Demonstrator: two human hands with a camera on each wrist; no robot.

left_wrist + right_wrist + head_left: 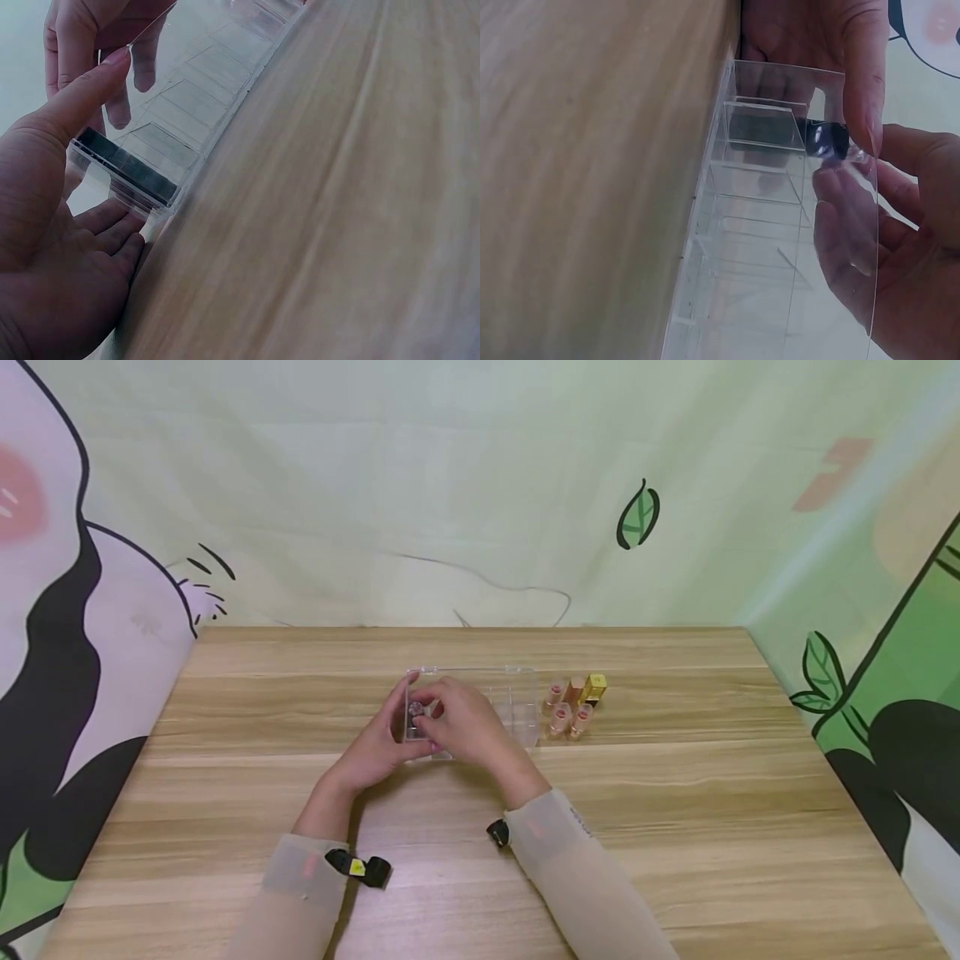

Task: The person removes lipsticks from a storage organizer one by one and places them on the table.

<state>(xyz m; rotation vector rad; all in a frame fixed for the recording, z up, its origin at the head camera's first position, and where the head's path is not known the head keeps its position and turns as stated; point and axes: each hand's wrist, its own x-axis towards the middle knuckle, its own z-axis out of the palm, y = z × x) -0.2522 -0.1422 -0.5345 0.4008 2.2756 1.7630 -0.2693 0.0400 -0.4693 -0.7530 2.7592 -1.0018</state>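
Observation:
A clear plastic organizer box [523,710] with several compartments stands on the table. My left hand [375,745] grips its left end, with the thumb [97,86] along the upper front edge and the other fingers round the far side. In the end compartment is a dark lipstick tube [826,140] with a clear, shiny top. My right hand [468,722] reaches over the box from the right. Its thumb and index finger pinch the tube's top, while the other fingers [840,217] show through the clear wall.
Just right of the box several lipsticks stand together: pink-capped ones [560,718], a rose-gold one [574,690] and a gold one [595,685]. The wood-grain table [712,827] meets a printed cloth backdrop [480,510] at its back edge.

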